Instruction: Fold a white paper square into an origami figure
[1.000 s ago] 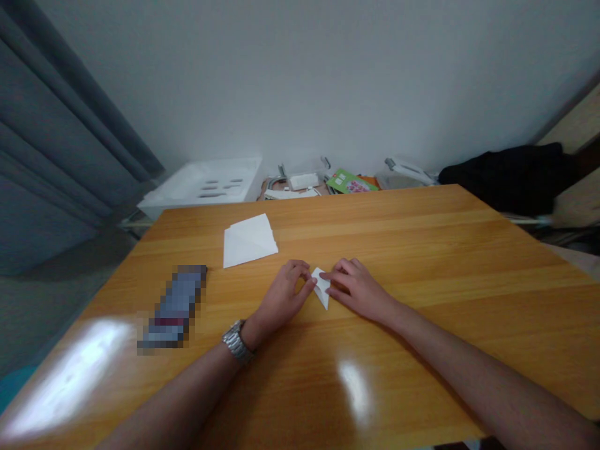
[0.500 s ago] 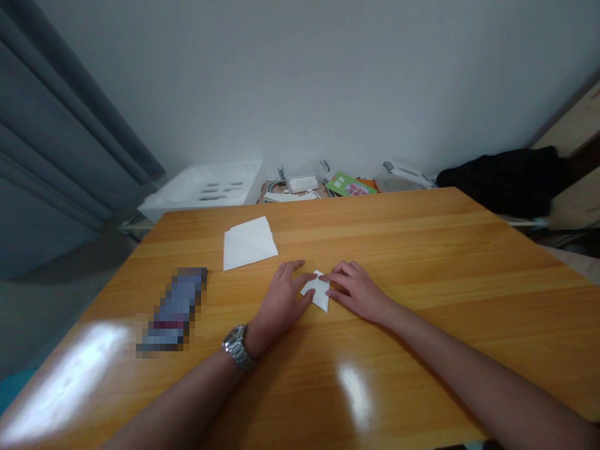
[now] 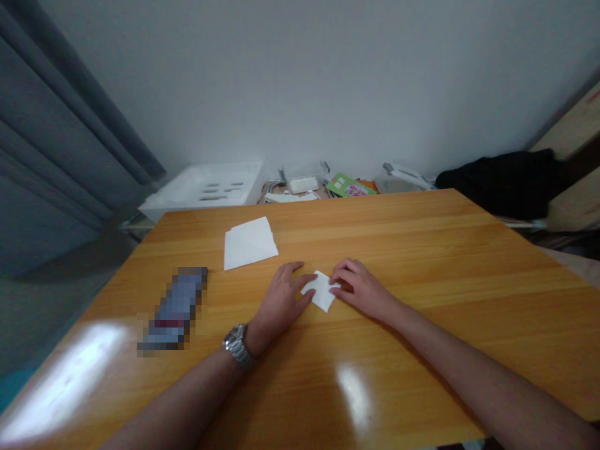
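A small folded piece of white paper (image 3: 323,291) lies on the wooden table between my hands. My left hand (image 3: 281,297), with a metal watch (image 3: 237,345) at its wrist, holds the paper's left side down with thumb and index finger; its other fingers stretch forward over the wood. At the right edge, the thumb and fingertips of my right hand (image 3: 359,287) grip a corner, its remaining fingers curled. Beyond my left hand lies a larger sheet of white paper (image 3: 250,244), apart from both hands.
A blurred-out dark, flat object (image 3: 175,309) rests on the table (image 3: 422,244) at the left. Behind the table's far edge are a white foam tray (image 3: 201,184), a green booklet (image 3: 349,185) and assorted items. Black cloth (image 3: 506,181) is heaped at the right.
My right hand has moved slightly right, and the right corner of the small paper now reaches out further, as if opened outward. My left hand stays in place.
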